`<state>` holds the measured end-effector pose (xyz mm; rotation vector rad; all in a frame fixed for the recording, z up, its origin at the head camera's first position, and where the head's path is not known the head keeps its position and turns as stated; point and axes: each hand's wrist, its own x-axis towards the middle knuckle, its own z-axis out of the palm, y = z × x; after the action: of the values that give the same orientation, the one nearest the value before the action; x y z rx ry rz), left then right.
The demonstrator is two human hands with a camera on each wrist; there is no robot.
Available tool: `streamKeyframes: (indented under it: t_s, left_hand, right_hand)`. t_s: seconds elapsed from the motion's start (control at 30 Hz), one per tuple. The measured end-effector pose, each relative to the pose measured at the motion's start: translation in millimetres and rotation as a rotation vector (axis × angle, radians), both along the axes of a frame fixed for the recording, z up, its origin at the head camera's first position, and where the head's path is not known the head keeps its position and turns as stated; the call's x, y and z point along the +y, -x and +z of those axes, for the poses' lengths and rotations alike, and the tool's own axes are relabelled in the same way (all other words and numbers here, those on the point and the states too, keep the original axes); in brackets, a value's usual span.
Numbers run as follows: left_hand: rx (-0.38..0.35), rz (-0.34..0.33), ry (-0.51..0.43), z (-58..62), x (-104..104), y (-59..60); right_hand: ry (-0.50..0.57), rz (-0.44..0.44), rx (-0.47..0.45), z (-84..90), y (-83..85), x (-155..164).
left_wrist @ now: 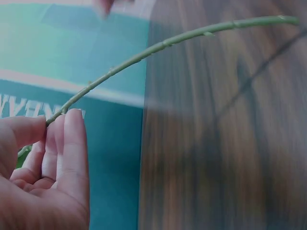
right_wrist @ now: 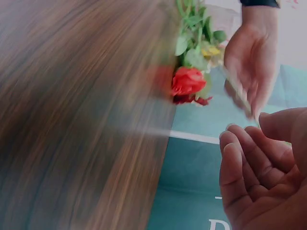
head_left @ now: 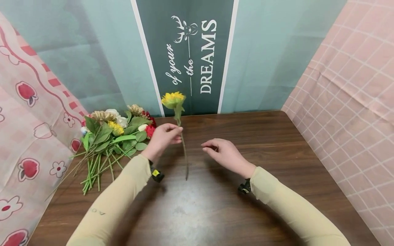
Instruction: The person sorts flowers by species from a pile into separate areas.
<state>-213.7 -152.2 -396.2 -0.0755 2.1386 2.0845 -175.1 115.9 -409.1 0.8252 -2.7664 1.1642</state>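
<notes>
A dark brown wooden table (head_left: 261,143) fills the middle of the room. Behind it hangs a green banner (head_left: 184,54) with white words and a little deer head. A pink cloth with red apples (head_left: 27,112) hangs on the left side, and a pink checked cloth (head_left: 347,99) hangs on the right.

On the left part of the table lies a pile of flowers (head_left: 114,133) with long green stems. They are white, yellow, tan and red, and a red rose (right_wrist: 187,80) shows in the right wrist view.

The left hand (head_left: 163,136) holds up a yellow sunflower (head_left: 173,99). The thumb and fingers (left_wrist: 72,143) pinch its thin green stem (left_wrist: 158,46) just under the leaves. The flower head stands above the hand in front of the banner, and the stem hangs down over the table. The end of the stem looks like it is just above the wood, but that is hard to tell.

The right hand (head_left: 226,153) is near the stem, a little to the right, and does not touch it. Its fingers (right_wrist: 240,158) are loosely curled and it holds nothing. Both arms wear tan sleeves (head_left: 123,198).
</notes>
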Motion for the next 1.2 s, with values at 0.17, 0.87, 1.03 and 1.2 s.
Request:
streamKeyframes:
  t_s: [0.17, 0.87, 1.03, 1.2]
  left_hand:
    - [0.031, -0.016, -0.081, -6.5, 39.6, -0.6]
    - [0.217, -0.227, 0.128, -15.2, 106.5, -12.6]
    - [0.606, -0.461, 0.834, -22.4, 111.1, -30.5]
    - [0.955, -0.602, 1.234, -31.5, 117.4, -44.9]
  right_hand:
    - [0.096, -0.041, -0.124, -1.3, 1.7, -2.6]
    - [0.043, -0.223, -0.151, -1.6, 26.9, 58.8]
    - [-0.079, -0.325, -0.151, -3.4, 40.4, 128.3]
    - [-0.18, -0.429, -0.204, -5.6, 46.9, 193.8]
